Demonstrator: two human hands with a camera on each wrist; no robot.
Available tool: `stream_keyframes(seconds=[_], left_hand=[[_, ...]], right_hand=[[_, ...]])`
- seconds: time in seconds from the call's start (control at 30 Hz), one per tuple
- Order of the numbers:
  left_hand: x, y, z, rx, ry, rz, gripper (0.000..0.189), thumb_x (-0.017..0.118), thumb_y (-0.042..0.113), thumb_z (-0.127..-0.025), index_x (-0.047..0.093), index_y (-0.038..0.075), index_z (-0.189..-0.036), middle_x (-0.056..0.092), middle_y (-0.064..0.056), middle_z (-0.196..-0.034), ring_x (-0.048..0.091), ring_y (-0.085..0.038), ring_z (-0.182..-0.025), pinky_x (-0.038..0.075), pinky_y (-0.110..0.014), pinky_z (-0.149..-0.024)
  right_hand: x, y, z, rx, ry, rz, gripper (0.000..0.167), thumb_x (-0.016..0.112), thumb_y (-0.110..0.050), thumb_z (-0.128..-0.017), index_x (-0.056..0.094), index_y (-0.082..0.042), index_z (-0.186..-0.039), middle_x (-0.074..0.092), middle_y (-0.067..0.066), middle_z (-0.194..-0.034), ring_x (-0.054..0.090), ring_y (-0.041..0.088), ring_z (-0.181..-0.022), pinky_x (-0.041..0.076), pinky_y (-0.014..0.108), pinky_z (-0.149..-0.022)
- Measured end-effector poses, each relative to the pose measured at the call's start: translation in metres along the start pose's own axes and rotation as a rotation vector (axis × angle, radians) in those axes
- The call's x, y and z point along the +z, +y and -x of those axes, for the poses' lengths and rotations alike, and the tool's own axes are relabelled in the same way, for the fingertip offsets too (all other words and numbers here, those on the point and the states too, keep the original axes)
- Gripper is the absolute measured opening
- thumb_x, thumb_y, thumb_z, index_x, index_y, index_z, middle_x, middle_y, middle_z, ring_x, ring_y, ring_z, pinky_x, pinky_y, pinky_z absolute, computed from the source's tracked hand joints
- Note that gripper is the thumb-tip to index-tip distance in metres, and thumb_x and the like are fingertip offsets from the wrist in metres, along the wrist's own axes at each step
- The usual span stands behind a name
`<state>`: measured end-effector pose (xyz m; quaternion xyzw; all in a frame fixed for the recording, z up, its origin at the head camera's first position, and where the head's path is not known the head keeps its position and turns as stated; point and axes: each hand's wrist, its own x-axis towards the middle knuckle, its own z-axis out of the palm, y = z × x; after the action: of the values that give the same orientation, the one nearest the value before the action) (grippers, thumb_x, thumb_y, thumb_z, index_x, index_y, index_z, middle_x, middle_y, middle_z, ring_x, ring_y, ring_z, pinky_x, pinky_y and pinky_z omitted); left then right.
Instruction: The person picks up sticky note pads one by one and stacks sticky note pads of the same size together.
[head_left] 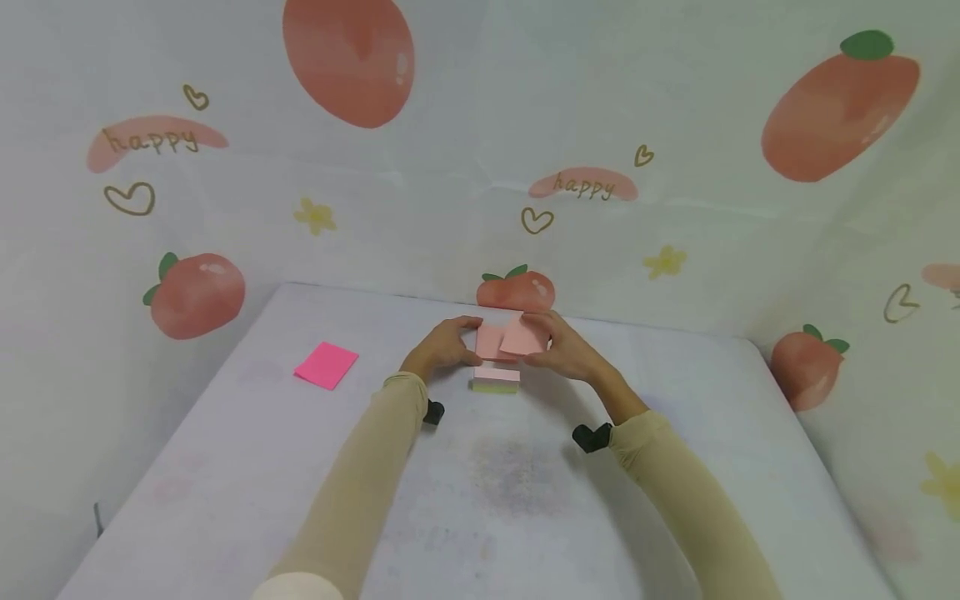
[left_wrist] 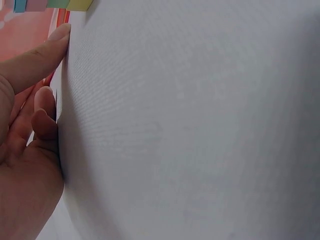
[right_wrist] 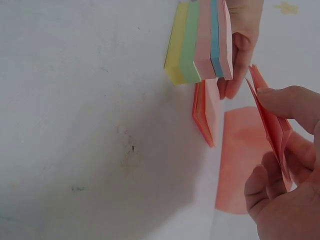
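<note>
In the head view my right hand pinches a pink folded paper square between thumb and fingers. The right wrist view shows this folded paper edge-on, its layers slightly apart. It overlaps a second pink folded square on the table. Beside that square's left edge is my left hand, thumb and forefinger spread at its corners. In the left wrist view the left hand rests side-down on the table, its thumb stretched out. A block of layered sticky notes stands just in front of the squares.
A bright pink paper square lies on the left of the white table. Behind the table hangs a white backdrop printed with fruit. Black wrist mounts stick out below both sleeves.
</note>
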<state>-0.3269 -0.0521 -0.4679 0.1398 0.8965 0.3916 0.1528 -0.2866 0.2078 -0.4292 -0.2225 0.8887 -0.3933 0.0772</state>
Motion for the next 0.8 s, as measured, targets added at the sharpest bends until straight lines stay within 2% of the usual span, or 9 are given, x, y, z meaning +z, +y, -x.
stream_keyframes(seconds=[0.17,0.33,0.47,0.63,0.8], left_hand=[[0.000,-0.002,0.000,-0.002,0.007,0.020,0.079,0.085,0.016,-0.080,0.050,0.016,-0.151,0.049,-0.004,-0.157,0.041,-0.028,-0.148,0.029,-0.046,-0.126],[0.000,-0.003,-0.001,-0.005,0.010,0.032,0.080,0.086,0.016,-0.081,0.049,0.017,-0.152,0.047,-0.004,-0.159,0.045,-0.029,-0.143,0.031,-0.047,-0.125],[-0.002,-0.004,0.000,-0.005,0.016,0.034,0.080,0.086,0.015,-0.080,0.049,0.017,-0.151,0.048,-0.003,-0.158,0.048,-0.030,-0.138,0.033,-0.047,-0.124],[-0.002,-0.004,0.000,0.007,0.017,0.041,0.082,0.087,0.015,-0.079,0.049,0.017,-0.151,0.049,-0.004,-0.158,0.044,-0.028,-0.145,0.029,-0.047,-0.126],[-0.001,-0.005,-0.001,0.020,0.016,0.036,0.083,0.087,0.015,-0.079,0.048,0.016,-0.152,0.048,-0.003,-0.158,0.035,-0.027,-0.153,0.026,-0.046,-0.127]], right_hand=[[0.003,-0.002,-0.010,-0.002,-0.016,0.014,0.072,0.075,-0.011,-0.085,0.045,-0.002,-0.150,0.036,0.017,-0.158,0.036,0.036,-0.145,0.033,0.058,-0.120],[0.005,-0.003,-0.018,0.017,-0.043,0.057,0.071,0.074,-0.016,-0.088,0.045,-0.003,-0.151,0.036,0.019,-0.159,0.036,0.038,-0.145,0.031,0.060,-0.121],[0.009,-0.002,-0.028,0.045,-0.061,0.062,0.074,0.076,-0.020,-0.087,0.043,-0.006,-0.152,0.038,0.017,-0.159,0.038,0.036,-0.145,0.032,0.057,-0.122],[0.015,-0.001,-0.037,0.071,-0.091,0.059,0.078,0.078,-0.022,-0.086,0.041,-0.007,-0.154,0.039,0.016,-0.158,0.040,0.033,-0.142,0.034,0.055,-0.120],[0.019,-0.002,-0.042,0.062,-0.122,0.053,0.075,0.077,-0.018,-0.087,0.042,-0.005,-0.152,0.042,0.018,-0.156,0.042,0.034,-0.138,0.036,0.055,-0.119]])
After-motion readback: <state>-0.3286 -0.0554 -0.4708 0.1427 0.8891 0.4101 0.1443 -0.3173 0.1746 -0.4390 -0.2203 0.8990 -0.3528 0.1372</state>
